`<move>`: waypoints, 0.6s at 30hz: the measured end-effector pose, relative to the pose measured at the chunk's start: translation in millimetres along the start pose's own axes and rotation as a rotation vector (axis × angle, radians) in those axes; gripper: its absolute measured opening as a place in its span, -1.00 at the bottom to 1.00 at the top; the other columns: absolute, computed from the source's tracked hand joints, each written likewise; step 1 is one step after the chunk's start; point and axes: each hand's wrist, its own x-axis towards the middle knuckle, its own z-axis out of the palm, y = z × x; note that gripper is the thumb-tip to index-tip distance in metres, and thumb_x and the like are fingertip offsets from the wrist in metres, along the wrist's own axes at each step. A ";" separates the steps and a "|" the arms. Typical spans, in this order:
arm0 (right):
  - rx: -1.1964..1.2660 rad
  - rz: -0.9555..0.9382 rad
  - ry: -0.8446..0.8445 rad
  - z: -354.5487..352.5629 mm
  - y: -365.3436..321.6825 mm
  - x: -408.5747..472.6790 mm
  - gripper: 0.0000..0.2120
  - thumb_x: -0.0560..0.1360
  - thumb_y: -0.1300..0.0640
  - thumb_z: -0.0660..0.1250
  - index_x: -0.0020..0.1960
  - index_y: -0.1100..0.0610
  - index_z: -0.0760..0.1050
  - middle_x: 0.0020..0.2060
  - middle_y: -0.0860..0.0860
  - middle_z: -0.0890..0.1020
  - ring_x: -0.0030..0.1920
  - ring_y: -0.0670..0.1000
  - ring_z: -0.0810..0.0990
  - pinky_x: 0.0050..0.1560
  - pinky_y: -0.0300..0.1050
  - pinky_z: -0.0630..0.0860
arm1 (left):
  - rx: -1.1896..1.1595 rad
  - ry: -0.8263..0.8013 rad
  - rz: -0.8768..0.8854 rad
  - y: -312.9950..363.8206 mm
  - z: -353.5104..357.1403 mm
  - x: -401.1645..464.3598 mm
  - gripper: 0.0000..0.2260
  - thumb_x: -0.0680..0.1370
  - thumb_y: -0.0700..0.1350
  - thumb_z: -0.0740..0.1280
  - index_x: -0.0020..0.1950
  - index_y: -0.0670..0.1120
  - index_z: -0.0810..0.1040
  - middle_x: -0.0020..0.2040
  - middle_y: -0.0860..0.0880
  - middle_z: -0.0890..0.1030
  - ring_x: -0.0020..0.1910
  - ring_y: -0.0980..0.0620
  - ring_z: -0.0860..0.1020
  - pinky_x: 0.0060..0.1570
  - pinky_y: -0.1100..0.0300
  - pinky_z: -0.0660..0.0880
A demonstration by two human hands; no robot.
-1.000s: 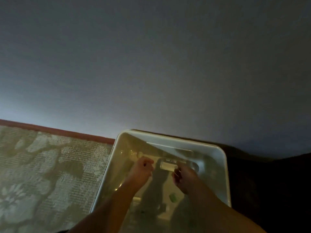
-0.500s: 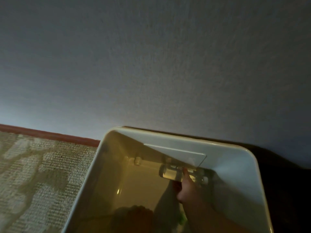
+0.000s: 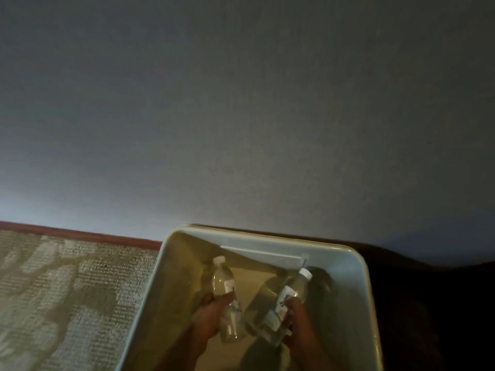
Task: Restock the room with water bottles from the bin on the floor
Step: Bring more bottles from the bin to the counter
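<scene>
Item one: left-hand bottle [image 3: 226,293], clear plastic, white screw cap, pale label round the middle. Held inside the bin [image 3: 360,277], cap pointing toward the wall [image 3: 241,116]. The left hand [image 3: 207,318] is wrapped round its lower half, thumb across the label.

Item two: right-hand bottle [image 3: 288,301], same make, tilted so the cap leans to the far right corner of the bin. The right hand [image 3: 300,321] is closed on its lower body, fingers behind the label.

Handling: both look full, so moderately heavy for their size and fairly rigid; thin walls would likely dent under a hard squeeze. Smooth plastic may slip, so the labelled waist, where each is gripped now, seems the sound place to hold. One per hand looks manageable.

Container: pale plastic bin with rounded corners, on the floor against the wall, beside a patterned carpet [image 3: 67,290] edged by a reddish skirting strip [image 3: 80,235]. The light is dim and the bin floor shadowed; whether more bottles lie under the arms cannot be told.

Status: both bottles in hand, apparently ready to be lifted out.
</scene>
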 end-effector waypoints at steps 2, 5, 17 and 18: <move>0.003 0.059 -0.082 6.3 -8.6 -32.8 -0.71 0.58 0.06 0.25 0.22 0.14 0.60 0.02 0.35 0.66 0.04 0.32 0.67 -0.10 0.13 0.65 | -0.067 -0.077 -0.032 16.5 -2.2 -29.2 -0.76 0.50 0.02 0.47 0.10 -0.06 0.66 -0.02 -0.16 0.74 -0.03 -0.17 0.69 -0.04 -0.10 0.64; -0.026 0.061 -0.195 25.0 -39.3 -89.1 -0.53 0.44 -0.03 0.30 0.29 0.12 0.59 0.13 0.25 0.68 0.11 0.30 0.65 0.12 0.31 0.59 | -0.062 -0.185 0.040 42.0 -7.1 -83.0 -0.72 0.40 0.05 0.50 0.08 0.02 0.71 0.04 -0.16 0.73 0.03 -0.19 0.69 0.11 -0.24 0.58; 0.023 -0.232 -0.326 73.0 -229.6 -338.1 -0.62 0.59 0.00 0.22 0.32 0.13 0.57 0.13 0.29 0.67 0.13 0.32 0.66 0.06 0.24 0.62 | -0.149 -0.379 0.229 218.7 -21.1 -328.4 -0.73 0.45 -0.03 0.38 0.13 0.04 0.70 0.06 -0.21 0.72 0.01 -0.24 0.70 -0.18 -0.06 0.63; 0.020 -0.284 -0.298 75.8 -245.4 -357.2 -0.63 0.60 0.03 0.22 0.32 0.13 0.55 0.10 0.28 0.69 0.10 0.31 0.68 0.03 0.23 0.64 | -0.153 -0.386 0.262 235.5 -19.7 -348.4 -0.77 0.50 -0.03 0.36 0.11 0.09 0.70 0.04 -0.19 0.73 -0.01 -0.23 0.71 -0.20 -0.07 0.64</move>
